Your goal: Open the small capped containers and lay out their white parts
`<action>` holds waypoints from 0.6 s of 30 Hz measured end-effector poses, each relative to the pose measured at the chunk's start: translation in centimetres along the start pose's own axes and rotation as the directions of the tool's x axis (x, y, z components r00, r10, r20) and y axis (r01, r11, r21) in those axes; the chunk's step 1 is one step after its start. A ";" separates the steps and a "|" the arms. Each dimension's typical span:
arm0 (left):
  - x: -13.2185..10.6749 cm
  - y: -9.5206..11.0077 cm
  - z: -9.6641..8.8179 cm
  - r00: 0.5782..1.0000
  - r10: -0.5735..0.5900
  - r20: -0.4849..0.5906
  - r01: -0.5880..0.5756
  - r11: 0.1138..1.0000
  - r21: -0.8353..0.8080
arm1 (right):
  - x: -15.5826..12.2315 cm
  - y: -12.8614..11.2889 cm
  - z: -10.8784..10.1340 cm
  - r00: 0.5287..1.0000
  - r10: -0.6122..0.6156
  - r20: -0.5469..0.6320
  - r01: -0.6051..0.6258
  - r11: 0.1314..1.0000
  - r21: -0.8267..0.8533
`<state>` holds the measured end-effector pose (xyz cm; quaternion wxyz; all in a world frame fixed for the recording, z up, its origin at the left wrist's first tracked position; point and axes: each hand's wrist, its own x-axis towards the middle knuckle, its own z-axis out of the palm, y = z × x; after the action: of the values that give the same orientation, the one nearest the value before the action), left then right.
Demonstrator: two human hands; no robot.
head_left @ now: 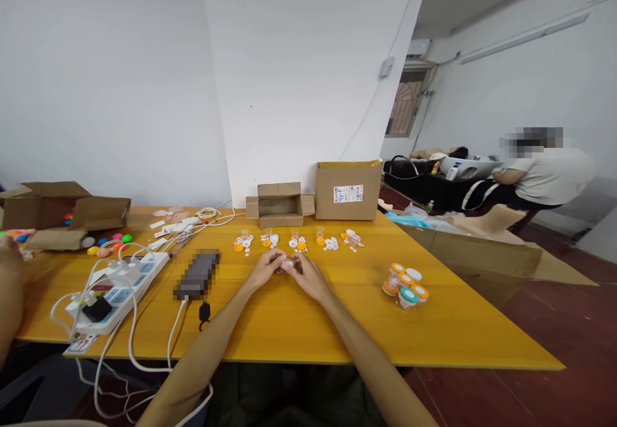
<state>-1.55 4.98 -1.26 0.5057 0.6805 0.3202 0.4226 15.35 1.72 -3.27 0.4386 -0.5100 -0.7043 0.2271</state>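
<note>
Over the middle of the table, my left hand (267,268) and my right hand (308,276) meet with fingers closed around a small clear plastic container (288,263). Something white shows at its top; the fingers cover most of the rest. Beyond my hands runs a row of small piles, with clear plastic cups (295,233), orange rings (301,246) and white perforated discs (331,244). To the right of my right hand stands a cluster of clear containers with orange lids (420,292), a teal lid (409,295) and a white lid (413,274).
A small open carton (280,207) and a taller cardboard box (348,192) stand at the back. On the left are a phone (197,274), a power strip (120,298) with tangled white cables, and coloured balls. Another person's arm (9,292) reaches in there. A person sits far right.
</note>
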 end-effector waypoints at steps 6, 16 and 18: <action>0.0 0.1 0.1 1.000 -0.003 0.003 0.003 1.000 -0.003 | 0.0 0.1 -0.1 0.997 -0.076 0.003 0.076 0.997 0.025; -0.1 0.1 0.1 1.000 -0.005 0.000 0.005 1.000 0.002 | 0.0 0.1 0.0 0.998 -0.057 -0.010 0.057 0.998 0.006; 0.0 0.1 0.1 1.000 0.000 0.000 0.000 1.000 0.004 | -0.1 0.1 -0.1 0.998 -0.063 -0.012 0.063 0.998 0.006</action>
<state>-1.50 4.89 -1.24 0.5044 0.6814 0.3209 0.4222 15.47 1.70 -3.32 0.4512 -0.4873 -0.7169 0.2122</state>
